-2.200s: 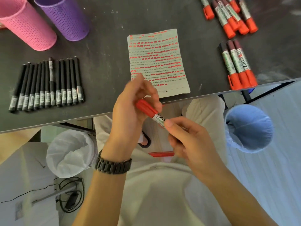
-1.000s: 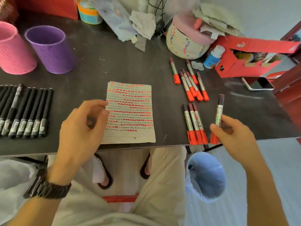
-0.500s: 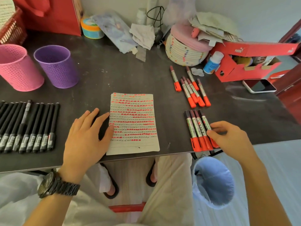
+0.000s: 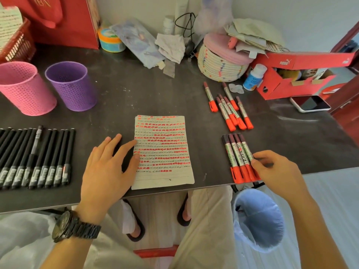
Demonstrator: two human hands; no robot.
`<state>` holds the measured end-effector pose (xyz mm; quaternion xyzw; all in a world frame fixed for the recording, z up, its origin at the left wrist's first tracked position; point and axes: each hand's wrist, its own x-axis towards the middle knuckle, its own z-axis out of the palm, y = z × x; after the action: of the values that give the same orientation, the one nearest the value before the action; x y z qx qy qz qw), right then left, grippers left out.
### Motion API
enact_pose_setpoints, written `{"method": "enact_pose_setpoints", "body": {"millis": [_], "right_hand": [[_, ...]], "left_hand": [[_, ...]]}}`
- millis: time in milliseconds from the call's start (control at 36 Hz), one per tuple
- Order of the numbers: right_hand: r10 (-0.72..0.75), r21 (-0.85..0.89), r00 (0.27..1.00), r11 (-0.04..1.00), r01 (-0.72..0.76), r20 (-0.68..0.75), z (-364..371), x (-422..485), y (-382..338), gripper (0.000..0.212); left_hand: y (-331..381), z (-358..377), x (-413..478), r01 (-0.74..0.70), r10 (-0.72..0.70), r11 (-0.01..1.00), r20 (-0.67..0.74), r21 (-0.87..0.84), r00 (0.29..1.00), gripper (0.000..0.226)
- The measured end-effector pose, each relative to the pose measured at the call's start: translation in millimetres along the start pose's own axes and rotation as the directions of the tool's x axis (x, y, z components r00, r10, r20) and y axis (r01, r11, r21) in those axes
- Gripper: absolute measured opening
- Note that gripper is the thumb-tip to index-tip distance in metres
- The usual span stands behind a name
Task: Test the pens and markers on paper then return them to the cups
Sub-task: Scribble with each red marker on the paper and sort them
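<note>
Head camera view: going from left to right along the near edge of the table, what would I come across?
Row of black pens → left hand → sheet of paper with red marks → row of four red-capped markers → right hand.

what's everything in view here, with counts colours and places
pink cup: 1, pink, back left
purple cup: 1, purple, beside the pink one
black pens: one row, cut off by frame edge, black, front left
paper: 1, cream with red marks, front centre
near markers: 4, red caps, front right edge
far markers: about 5, red caps, behind those
table: 1, dark
basket: 1, woven with pink lid, back centre
shoe box: 1, red, back right
bin: 1, blue liner, floor, front right
watch: 1, black, left wrist
left hand: flat, fingertips on paper's left edge
right hand: fingertips on rightmost near marker
</note>
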<state>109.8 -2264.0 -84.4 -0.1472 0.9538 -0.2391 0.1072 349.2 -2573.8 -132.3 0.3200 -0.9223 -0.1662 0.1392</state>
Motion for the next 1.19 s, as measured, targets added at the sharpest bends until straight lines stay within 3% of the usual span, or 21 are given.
{"method": "enact_pose_setpoints", "body": {"millis": [167,333,583,750,861,1083,1194], "right_hand": [[-0.024,0.008,0.995,1.0,0.025,-0.094,0,4,-10,0.013],[-0.19,-0.045,0.97,0.982,0.185,-0.151,3,29,-48,0.014],[-0.343,-0.269,0.939,0.903,0.335,0.018,25,103,-126,0.034],[-0.265,-0.45,0.954,0.841,0.299,0.139,39,130,-151,0.051],[-0.246,-0.49,0.954,0.818,0.3,0.172,45,134,-153,0.044],[-0.26,-0.383,0.965,0.89,0.248,0.021,55,140,-150,0.024],[-0.171,-0.091,0.982,0.982,0.163,-0.082,56,139,-145,0.02]], "left_hand": [[0,-2,0,0.009,-0.01,1.0,0.027,0.017,1.0,0.059],[1,-2,1,0.031,-0.031,1.0,0.028,0.005,0.999,0.052],[2,-3,1,0.049,-0.049,0.999,0.046,0.001,0.998,0.05],[1,-2,1,0.056,-0.055,0.998,0.038,-0.007,0.998,0.051],[0,0,1,0.052,-0.052,0.998,0.025,-0.025,0.998,0.05],[-1,2,1,0.047,-0.047,0.999,0.003,-0.015,0.999,0.049],[-1,3,0,0.049,-0.049,0.999,-0.011,-0.022,0.999,0.048]]}}
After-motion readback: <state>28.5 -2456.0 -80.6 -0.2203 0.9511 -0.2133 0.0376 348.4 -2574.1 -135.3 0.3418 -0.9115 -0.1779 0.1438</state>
